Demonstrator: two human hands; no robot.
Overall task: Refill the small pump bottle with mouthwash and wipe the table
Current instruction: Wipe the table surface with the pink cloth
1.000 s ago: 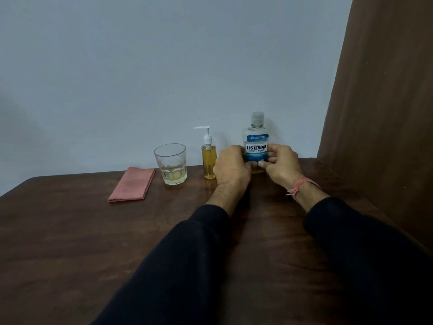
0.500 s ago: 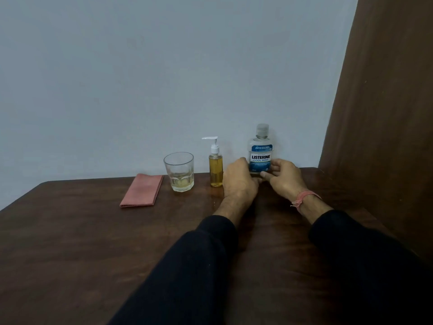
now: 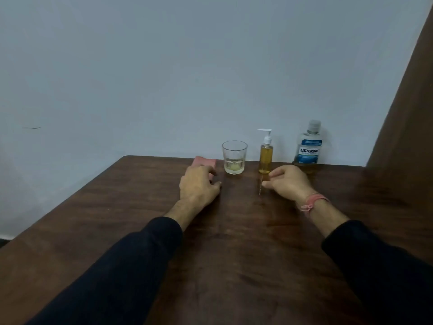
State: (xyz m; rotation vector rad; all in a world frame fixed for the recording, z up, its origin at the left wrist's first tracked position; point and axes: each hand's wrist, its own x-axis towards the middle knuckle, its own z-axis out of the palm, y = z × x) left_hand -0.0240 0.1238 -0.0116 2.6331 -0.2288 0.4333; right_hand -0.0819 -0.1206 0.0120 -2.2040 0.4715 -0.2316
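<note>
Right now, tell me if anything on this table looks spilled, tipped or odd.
Nothing stands out. The glass, pump bottle and mouthwash bottle stand upright with no visible spill; the left hand rests on the pink cloth.

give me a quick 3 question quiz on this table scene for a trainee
1. True or false: the cap is on the Listerine mouthwash bottle.
2. Which item stands between the glass and the mouthwash bottle?
A. pump bottle
B. pink cloth
C. a sponge
3. Fill in: the left hand rests on the ____.

Key:
1. True; neither hand holds it, and the right hand lies on the table in front of it.
2. A
3. pink cloth
</note>
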